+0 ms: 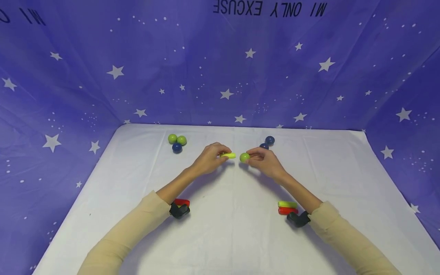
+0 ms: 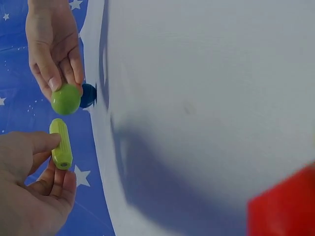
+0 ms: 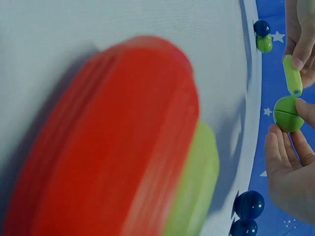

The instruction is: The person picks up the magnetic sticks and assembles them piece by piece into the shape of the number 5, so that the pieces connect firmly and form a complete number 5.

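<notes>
Above the middle of the white table, my left hand (image 1: 210,158) pinches a yellow-green rod (image 2: 61,145) between thumb and fingers. The rod is ribbed, with a small dark spot in its end face. Facing it, my right hand (image 1: 266,162) holds a green ball (image 1: 244,157) by the fingertips; a seam line runs round the ball in the right wrist view. A narrow gap separates rod and ball in the head view. Just behind the right hand lie two dark blue balls (image 1: 269,140), one partly hidden by its fingers.
Two green balls (image 1: 172,139) and a dark blue ball (image 1: 177,148) cluster at the back left. A yellow-green rod (image 1: 287,204) and a red rod (image 1: 288,211) lie near the right forearm. Another red rod (image 1: 182,202) is partly covered by the black left wrist camera (image 1: 179,211).
</notes>
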`<state>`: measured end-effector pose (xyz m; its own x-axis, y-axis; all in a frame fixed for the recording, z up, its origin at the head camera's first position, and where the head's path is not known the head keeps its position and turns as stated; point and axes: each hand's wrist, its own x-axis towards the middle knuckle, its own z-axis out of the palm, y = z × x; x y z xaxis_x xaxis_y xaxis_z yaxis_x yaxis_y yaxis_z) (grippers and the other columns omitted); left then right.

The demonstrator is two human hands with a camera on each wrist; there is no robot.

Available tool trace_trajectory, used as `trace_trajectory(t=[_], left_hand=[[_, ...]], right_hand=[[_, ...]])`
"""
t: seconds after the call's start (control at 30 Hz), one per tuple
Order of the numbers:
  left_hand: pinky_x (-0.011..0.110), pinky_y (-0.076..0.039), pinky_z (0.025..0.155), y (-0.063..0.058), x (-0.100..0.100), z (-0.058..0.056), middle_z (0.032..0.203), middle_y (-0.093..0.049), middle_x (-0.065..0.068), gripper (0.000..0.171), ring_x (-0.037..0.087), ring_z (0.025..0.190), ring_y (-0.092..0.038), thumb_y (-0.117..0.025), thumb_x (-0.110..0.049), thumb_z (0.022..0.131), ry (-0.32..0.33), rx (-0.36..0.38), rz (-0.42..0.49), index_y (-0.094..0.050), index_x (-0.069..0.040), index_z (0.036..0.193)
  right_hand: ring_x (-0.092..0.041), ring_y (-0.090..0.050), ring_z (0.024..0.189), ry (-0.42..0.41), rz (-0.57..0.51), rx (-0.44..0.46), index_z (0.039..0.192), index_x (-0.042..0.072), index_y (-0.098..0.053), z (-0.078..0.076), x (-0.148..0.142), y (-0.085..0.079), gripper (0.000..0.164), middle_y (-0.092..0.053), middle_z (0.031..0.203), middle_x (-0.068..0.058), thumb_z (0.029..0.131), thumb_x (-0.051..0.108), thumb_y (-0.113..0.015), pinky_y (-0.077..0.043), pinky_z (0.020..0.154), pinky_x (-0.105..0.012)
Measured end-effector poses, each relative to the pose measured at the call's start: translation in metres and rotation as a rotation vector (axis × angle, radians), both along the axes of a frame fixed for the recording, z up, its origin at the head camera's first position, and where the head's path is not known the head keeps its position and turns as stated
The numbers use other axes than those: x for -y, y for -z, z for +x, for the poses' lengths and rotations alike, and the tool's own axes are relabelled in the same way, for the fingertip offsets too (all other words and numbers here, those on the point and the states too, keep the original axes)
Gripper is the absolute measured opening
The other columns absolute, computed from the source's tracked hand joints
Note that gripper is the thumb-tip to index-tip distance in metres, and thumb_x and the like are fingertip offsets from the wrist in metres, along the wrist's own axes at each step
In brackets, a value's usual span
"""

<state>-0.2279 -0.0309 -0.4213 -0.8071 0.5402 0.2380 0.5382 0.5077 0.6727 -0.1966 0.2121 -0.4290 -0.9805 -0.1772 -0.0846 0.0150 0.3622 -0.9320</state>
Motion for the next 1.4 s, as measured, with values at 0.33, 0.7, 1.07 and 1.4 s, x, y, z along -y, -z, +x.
trace_trajectory(t=[0.33,0.7,1.07,1.4], left_hand=[[0.033,-0.048,0.085,0.003,-0.009,0.000,0.101,-0.068,0.008,0.016,0.020,0.094,-0.060,-0.070,-0.003,0.091,0.028,-0.006,-0.012,-0.074,-0.001,0.107],[0.036,-0.048,0.088,0.010,-0.010,-0.003,0.103,-0.069,0.010,0.018,0.023,0.096,-0.061,-0.069,-0.003,0.091,0.021,0.020,-0.043,-0.074,0.000,0.108],[0.041,-0.051,0.092,0.002,0.050,-0.005,0.114,-0.068,0.018,0.027,0.031,0.106,-0.063,-0.070,-0.004,0.091,-0.216,0.008,0.062,-0.069,0.004,0.117],[0.050,-0.041,0.100,0.001,0.118,-0.012,0.119,-0.062,0.026,0.039,0.039,0.112,-0.056,-0.071,-0.008,0.091,-0.489,0.071,0.031,-0.062,0.008,0.125]], right_hand=[[-0.028,-0.066,0.107,-0.018,0.022,-0.014,0.125,-0.003,-0.063,-0.001,0.004,0.000,0.039,-0.068,0.117,-0.017,0.090,0.010,-0.074,-0.053,0.087,-0.031],[-0.031,-0.065,0.107,-0.055,0.136,-0.025,0.126,0.005,-0.067,-0.008,0.002,0.007,0.037,-0.068,0.117,-0.014,0.091,0.016,-0.074,-0.050,0.090,-0.046],[-0.032,-0.063,0.109,-0.025,0.221,-0.012,0.123,0.006,-0.068,-0.015,-0.002,0.009,0.036,-0.069,0.116,-0.013,0.089,0.018,-0.076,-0.050,0.089,-0.044],[-0.030,-0.063,0.109,-0.021,0.233,0.007,0.123,0.006,-0.067,-0.015,-0.002,0.011,0.037,-0.069,0.116,-0.013,0.090,0.018,-0.076,-0.048,0.093,-0.044]])
